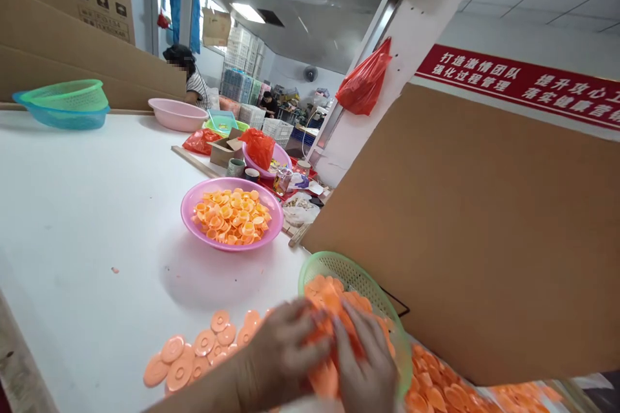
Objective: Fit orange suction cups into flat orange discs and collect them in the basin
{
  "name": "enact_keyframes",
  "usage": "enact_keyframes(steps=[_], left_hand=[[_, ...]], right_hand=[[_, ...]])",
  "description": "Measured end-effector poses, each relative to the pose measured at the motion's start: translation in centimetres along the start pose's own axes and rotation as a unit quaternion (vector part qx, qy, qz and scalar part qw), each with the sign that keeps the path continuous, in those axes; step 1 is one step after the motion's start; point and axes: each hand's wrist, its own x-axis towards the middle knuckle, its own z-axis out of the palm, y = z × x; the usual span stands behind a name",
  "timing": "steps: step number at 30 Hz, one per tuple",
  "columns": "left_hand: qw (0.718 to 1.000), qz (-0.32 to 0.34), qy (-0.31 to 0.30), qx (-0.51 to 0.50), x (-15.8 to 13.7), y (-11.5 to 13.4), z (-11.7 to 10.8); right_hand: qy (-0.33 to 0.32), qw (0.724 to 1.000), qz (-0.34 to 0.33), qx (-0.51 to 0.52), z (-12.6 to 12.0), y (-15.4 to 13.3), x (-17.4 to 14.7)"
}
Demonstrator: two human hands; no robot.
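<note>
My left hand and my right hand are close together at the green perforated basket. Between them they grip glossy orange plastic pieces; motion blur hides how many. More flat orange pieces fill the basket. Left of my left hand, several round orange plastic discs lie loose on the white table. Below and right of the basket is a heap of orange plastic pieces.
A pink basin of small light-orange cup-like parts stands farther back. A large cardboard sheet walls the right side. Nested green and blue baskets and a pale pink basin stand at the far edge. A person is behind.
</note>
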Motion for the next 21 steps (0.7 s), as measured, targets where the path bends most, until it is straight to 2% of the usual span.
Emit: enact_keyframes(steps=[2, 4, 5, 7, 9, 11, 13, 14, 15, 17, 18, 19, 21], left_hand=[[0.993, -0.024, 0.042, 0.108, 1.1, -5.6, -3.4], [0.978, -0.064, 0.044, 0.195, 1.7, -11.5, -6.5], [0.97, -0.094, 0.032, 0.224, 1.8, -14.3, -7.8], [0.95, -0.185, -0.033, 0.251, 1.6, -19.2, -9.3], [0.91, -0.301, -0.102, 0.266, 1.0, -23.2, -9.8], [0.869, -0.384, -0.135, 0.281, 0.3, -26.1, -9.7], [0.844, -0.428, -0.151, 0.285, -0.1, -27.6, -9.8], [0.832, -0.45, -0.164, 0.28, -0.1, -27.7, -9.9], [0.82, -0.469, -0.178, 0.276, -0.1, -27.4, -10.2], [0.801, -0.493, -0.197, 0.278, 0.3, -25.6, -10.7], [0.803, -0.482, -0.183, 0.298, 0.4, -24.2, -10.7], [0.825, -0.444, -0.144, 0.318, 0.4, -22.6, -10.4], [0.904, -0.306, -0.048, 0.294, -0.4, -18.6, -8.8]], right_hand=[[-0.032, 0.995, -0.059, 0.077, 5.9, -2.7, 5.9], [-0.086, 0.982, -0.099, 0.135, 12.0, -5.9, 11.4], [-0.118, 0.977, -0.096, 0.146, 14.8, -7.5, 13.7], [-0.176, 0.966, -0.097, 0.164, 19.4, -9.9, 17.3], [-0.208, 0.958, -0.096, 0.174, 22.3, -10.9, 19.5], [-0.226, 0.953, -0.088, 0.179, 22.9, -10.4, 20.4], [-0.248, 0.948, -0.072, 0.185, 21.0, -8.3, 20.2], [-0.26, 0.943, -0.065, 0.198, 19.1, -6.7, 19.6], [-0.269, 0.938, -0.059, 0.21, 16.4, -4.8, 18.8], [-0.264, 0.929, -0.051, 0.253, 9.6, -0.2, 16.4], [-0.239, 0.938, -0.038, 0.247, 5.6, 2.3, 14.8], [-0.195, 0.954, -0.006, 0.229, 1.6, 4.7, 12.9], [-0.087, 0.979, 0.094, 0.156, -6.1, 9.2, 8.2]])
